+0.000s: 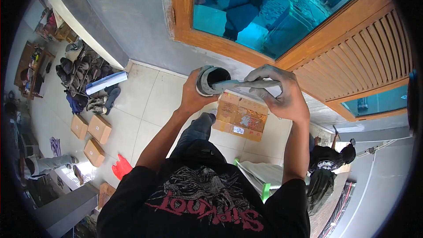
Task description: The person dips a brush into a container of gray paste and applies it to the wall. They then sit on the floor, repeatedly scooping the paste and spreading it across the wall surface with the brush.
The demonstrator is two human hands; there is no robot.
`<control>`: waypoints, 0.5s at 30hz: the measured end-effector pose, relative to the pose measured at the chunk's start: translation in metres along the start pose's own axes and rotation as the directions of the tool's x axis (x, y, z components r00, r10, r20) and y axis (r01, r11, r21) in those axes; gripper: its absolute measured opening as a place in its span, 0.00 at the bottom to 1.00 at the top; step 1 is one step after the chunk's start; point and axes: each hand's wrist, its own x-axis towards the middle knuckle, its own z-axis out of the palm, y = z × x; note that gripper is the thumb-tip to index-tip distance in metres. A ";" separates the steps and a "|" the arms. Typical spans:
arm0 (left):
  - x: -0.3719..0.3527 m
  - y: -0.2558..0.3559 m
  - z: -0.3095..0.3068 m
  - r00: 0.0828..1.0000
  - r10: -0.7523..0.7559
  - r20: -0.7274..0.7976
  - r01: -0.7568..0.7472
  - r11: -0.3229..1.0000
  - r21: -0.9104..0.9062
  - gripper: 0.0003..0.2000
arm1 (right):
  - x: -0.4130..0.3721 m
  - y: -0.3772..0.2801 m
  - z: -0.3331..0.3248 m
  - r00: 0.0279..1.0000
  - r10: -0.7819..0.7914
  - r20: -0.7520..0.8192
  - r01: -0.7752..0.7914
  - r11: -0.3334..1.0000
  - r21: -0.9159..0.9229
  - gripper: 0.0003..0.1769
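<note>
My left hand [194,89] is wrapped round a small round tub [204,83], smeared grey on its rim and side, with a dark inside. In my right hand [286,94], whose fingertips are coated grey, I grip a grey-caked paintbrush [238,84] by its handle. The brush lies nearly level, its wide end over the tub's right rim. Whether its bristles touch the rim cannot be made out. Both hands are raised in front of the grey wall [132,22], just below the wooden window frame [229,44].
Flattened cardboard [241,117] lies on the tiled floor by the wall. Boxes [99,128], a red bag [121,166] and a heap of shoes [83,70] are to the left. Louvred shutters [352,57] adjoin the window glass. Another person [328,158] in black works at right.
</note>
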 end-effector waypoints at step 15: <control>0.024 -0.022 0.051 0.993 0.034 0.110 -0.031 0.999 -0.032 0.40 | -0.026 0.039 -0.025 0.997 -0.022 -0.075 0.026 0.998 0.052 0.23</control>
